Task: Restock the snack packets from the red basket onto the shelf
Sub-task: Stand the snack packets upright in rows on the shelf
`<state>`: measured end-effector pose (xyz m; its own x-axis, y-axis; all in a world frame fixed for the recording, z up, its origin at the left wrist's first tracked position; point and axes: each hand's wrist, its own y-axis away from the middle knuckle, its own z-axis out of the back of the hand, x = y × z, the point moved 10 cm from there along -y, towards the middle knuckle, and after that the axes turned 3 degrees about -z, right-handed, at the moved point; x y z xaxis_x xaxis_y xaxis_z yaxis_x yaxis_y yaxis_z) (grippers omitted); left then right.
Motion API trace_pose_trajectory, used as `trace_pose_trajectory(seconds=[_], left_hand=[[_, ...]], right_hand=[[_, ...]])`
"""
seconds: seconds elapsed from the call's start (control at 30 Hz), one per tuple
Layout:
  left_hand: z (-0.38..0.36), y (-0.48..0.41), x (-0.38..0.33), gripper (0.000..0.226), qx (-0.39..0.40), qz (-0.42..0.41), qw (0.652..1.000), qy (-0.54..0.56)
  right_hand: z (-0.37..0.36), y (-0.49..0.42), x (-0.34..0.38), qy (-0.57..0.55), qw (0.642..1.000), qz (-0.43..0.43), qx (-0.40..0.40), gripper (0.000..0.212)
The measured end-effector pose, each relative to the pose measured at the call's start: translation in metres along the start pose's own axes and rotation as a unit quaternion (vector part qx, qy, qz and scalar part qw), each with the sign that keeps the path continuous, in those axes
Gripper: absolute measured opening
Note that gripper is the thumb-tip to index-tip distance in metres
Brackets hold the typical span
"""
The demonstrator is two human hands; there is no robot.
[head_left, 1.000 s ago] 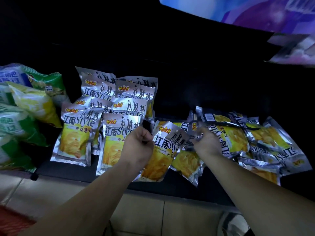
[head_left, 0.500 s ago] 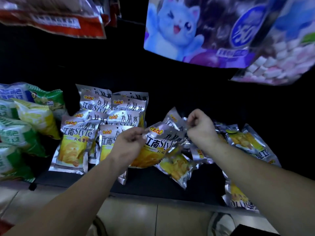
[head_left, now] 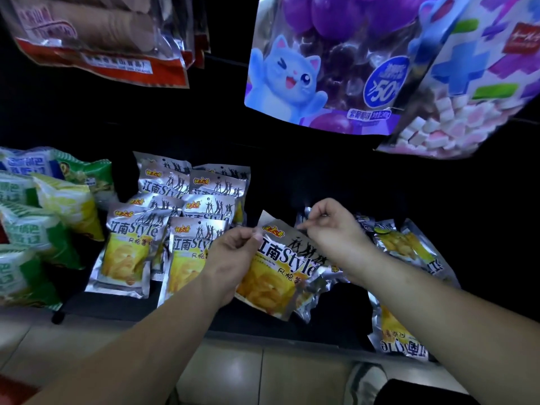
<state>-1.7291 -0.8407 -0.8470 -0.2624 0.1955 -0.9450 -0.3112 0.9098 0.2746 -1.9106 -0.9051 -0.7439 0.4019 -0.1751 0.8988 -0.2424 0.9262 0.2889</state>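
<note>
A person's left hand and right hand pinch a snack packet by its top corners over the shelf, rows already faced, a loose heap seemingly left to sort.

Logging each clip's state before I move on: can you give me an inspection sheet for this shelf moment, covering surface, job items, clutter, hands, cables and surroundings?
Surface: dark shelf, partly covered with packets.
Job's things: one silver-and-yellow held packet over the shelf; stacked packets in overlapping rows to its left; loose packets jumbled to its right, at least one upside down. Red basket not clearly in view.
Clutter: green and yellow bags piled at the shelf's left end.
Grippers: left hand pinches the held packet's top left corner; right hand pinches its top right edge.
Cables: nothing seen.
Surroundings: cat bag, marshmallow bag and red-labelled bag hang above; tiled floor and a shoe below.
</note>
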Motion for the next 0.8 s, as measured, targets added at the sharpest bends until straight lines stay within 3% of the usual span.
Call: trace_pose_trajectory(seconds=[0.1,0.23,0.37,0.43,0.63,0.8], left_hand=[[0.002,-0.005,0.002,0.013,-0.019,0.018,0.999,0.026],[0.003,-0.01,0.005,0.011,-0.042,0.033,0.997,0.054],[-0.011,-0.009,-0.013,0.018,0.014,-0.004,0.999,-0.05],[-0.016,-0.009,-0.025,0.007,0.042,-0.03,0.994,-0.094],[-0.02,-0.011,-0.024,0.027,0.117,0.015,0.993,-0.008],[-0.022,-0.01,-0.022,0.019,0.104,0.026,0.994,0.009]], right_hand=[[-0.009,0.0,0.009,0.015,0.999,0.033,0.013,0.026],[-0.009,-0.005,0.013,0.118,0.99,0.08,0.008,0.031],[0.003,-0.014,0.007,0.128,0.988,0.078,-0.025,0.031],[0.004,-0.015,0.006,0.122,0.989,0.074,-0.027,0.029],[0.01,-0.012,0.008,0.124,0.988,0.082,-0.038,0.027],[-0.005,-0.01,0.009,0.259,0.958,0.124,-0.003,0.038]])
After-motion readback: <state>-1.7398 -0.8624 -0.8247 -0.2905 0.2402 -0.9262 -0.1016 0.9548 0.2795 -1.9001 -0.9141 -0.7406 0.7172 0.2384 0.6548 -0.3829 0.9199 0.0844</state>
